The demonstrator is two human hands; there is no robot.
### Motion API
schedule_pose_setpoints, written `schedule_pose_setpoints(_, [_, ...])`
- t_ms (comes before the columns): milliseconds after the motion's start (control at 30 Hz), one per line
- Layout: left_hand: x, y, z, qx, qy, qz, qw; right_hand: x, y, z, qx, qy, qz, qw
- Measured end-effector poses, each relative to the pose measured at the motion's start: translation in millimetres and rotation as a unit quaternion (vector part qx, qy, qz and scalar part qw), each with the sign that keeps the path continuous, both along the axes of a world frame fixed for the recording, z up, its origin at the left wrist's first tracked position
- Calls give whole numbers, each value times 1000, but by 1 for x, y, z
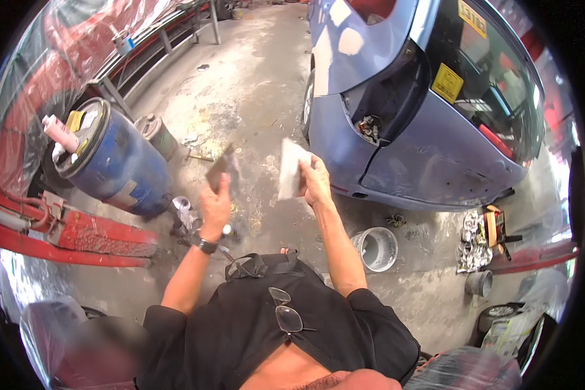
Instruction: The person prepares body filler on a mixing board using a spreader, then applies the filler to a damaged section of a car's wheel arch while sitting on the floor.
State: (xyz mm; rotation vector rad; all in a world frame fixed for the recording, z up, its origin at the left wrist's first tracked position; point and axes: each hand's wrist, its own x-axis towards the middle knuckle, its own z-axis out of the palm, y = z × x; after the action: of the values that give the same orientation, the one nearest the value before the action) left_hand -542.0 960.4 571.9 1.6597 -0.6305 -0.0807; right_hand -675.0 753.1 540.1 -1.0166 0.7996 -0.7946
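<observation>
My left hand (216,207), with a watch on its wrist, is closed on a thin dark brown flat piece (220,165), with the thumb pointing up along it. It looks like a sheet of sandpaper, but I cannot be sure. A white rectangular flat piece (291,170) is gripped at its right edge by my right hand (316,181), fingers and thumb pressed on it. Both pieces are held up in front of me, apart from each other, above the floor. To the right of my right hand stands a blue car (429,153) with pale filler patches on its side.
A blue drum (127,159) with a pink bottle (61,133) on top stands left, beside a smaller grey container (155,133). Red metal beams (104,237) lie nearer. A white bucket (378,249) sits on the stained floor (253,110) below the car's rear.
</observation>
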Motion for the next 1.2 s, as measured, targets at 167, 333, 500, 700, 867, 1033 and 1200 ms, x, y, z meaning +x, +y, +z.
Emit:
schedule_pose_setpoints(167, [-63, -32, -8, -13, -128, -155, 980, 4, -20, -67, 253, -92, 31, 962])
schedule_pose_setpoints(333, [-84, -56, 5, 24, -217, -241, 946, 17, -5, -52, 361, -108, 170, 911])
schedule_pose_setpoints(500, [-69, -94, 3, 43, -71, -89, 993, 1, 9, -43, -182, 21, 237, 954])
schedule_pose_setpoints(700, [42, -123, -5, -29, 74, 24, 997, -39, -14, -71, 50, 71, 281, 956])
schedule_pose_setpoints(867, [89, -95, -72, -270, 671, -44, 689, -9, -68, -17, -131, 90, 122, 980])
schedule_pose_setpoints(1033, [63, -112, -57, -300, 702, -85, 640, 73, -42, 59, -671, -44, 164, 722])
schedule_pose_setpoints(1200, [132, -125, -44, -146, 587, -144, 783, 168, -155, -19, -555, 245, 155, 779])
